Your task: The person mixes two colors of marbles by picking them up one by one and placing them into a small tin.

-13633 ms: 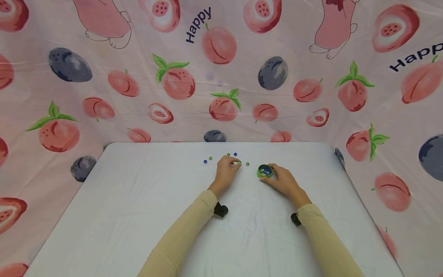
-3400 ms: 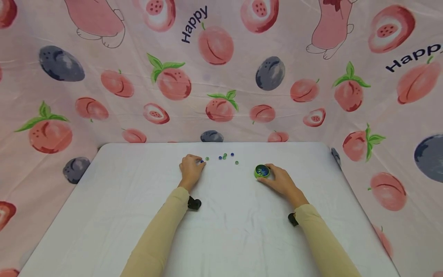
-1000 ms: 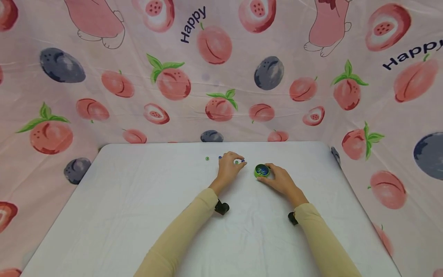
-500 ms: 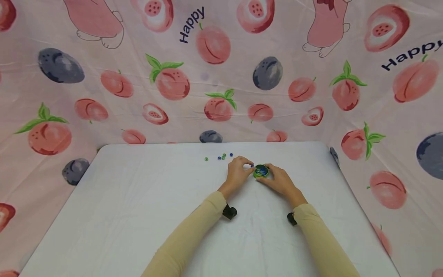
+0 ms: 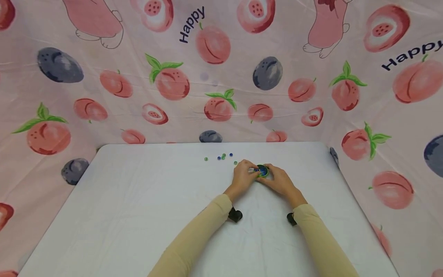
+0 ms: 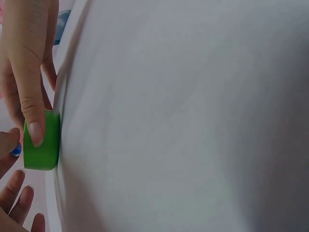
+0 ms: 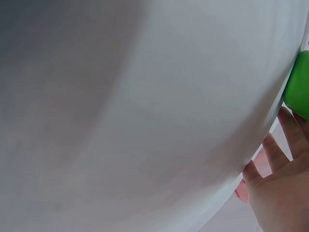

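Observation:
On the white table stands a small round green cup (image 6: 42,157), with blue and greenish glass marbles (image 5: 263,170) visible inside it. My right hand (image 5: 282,181) grips the cup from the right; the left wrist view shows its thumb (image 6: 35,121) lying along the green wall. Right at the cup's left rim is my left hand (image 5: 243,179), pinching a blue marble (image 6: 17,151) between thumb and finger. That hand covers part of the cup in the head view. Beyond it, loose green marbles (image 5: 206,159) and blue marbles (image 5: 231,154) lie scattered on the table.
The white-covered table (image 5: 166,215) ends at a rear edge just behind the marbles. A pink fruit-print curtain (image 5: 235,80) hangs behind it and along both sides. A dark wrist camera (image 5: 236,215) sits on the left forearm.
Over the last second my left hand has carried the blue marble rightward to the cup's rim, uncovering the loose marbles. Earlier it reached to the far-left marble. My right hand keeps holding the cup.

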A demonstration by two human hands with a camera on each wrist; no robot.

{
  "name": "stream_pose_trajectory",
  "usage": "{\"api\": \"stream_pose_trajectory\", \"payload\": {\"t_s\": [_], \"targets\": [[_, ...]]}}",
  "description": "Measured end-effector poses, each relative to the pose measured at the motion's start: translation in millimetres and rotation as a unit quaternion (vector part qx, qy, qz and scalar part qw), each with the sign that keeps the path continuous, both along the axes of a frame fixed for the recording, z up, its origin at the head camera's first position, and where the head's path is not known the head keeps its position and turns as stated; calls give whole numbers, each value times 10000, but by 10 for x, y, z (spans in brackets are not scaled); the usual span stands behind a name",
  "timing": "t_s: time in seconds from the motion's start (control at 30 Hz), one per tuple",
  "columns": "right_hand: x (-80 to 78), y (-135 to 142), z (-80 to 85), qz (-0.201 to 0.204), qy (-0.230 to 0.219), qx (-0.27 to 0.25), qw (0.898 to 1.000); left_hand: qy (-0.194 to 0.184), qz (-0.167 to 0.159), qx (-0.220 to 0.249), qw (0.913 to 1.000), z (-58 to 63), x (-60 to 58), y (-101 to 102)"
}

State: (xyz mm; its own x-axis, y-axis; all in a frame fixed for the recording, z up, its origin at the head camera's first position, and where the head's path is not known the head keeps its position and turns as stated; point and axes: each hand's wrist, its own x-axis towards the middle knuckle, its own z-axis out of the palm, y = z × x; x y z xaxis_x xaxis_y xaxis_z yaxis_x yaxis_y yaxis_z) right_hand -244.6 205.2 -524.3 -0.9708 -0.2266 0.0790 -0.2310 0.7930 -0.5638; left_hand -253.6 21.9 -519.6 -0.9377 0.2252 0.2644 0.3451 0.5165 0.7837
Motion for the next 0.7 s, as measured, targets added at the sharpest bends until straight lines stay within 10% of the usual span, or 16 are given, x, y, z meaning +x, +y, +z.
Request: {"api": "stream_pose_trajectory", "payload": {"t_s": [0.7], "targets": [[13, -6, 15, -16, 37, 21, 10000, 82, -22, 161, 9998, -67, -25, -30]]}}
